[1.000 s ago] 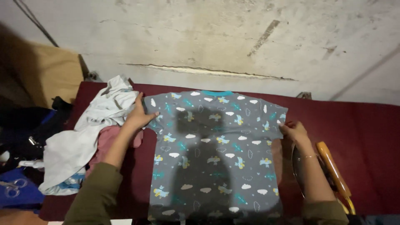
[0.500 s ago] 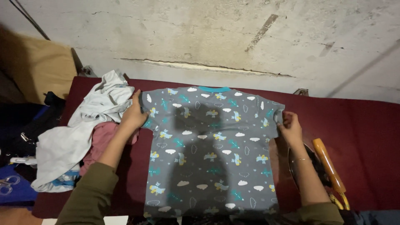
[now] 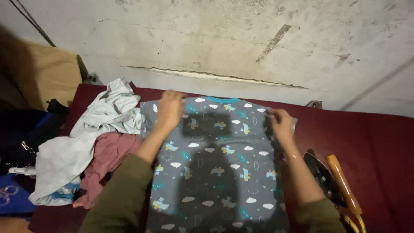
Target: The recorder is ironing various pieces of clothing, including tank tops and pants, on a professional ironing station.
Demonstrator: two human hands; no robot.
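1. A dark red padded surface (image 3: 379, 146) spans the view.
2. A crumpled pale blue-grey garment (image 3: 86, 142) lies on its left part.
3. A dusty pink garment (image 3: 108, 164) lies bunched just beside it, partly beneath.
4. A clothes iron (image 3: 323, 177) with an orange-brown handle (image 3: 343, 183) rests at the right.
5. A stained, cracked concrete wall (image 3: 241, 39) stands behind.
6. A brown board (image 3: 47, 77) leans at far left.

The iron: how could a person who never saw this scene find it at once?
Start at the dark red table and go right of the grey patterned shirt. The iron lies beside the right hand's forearm; alone among soft clothes, it is hard, black, orange-handled.
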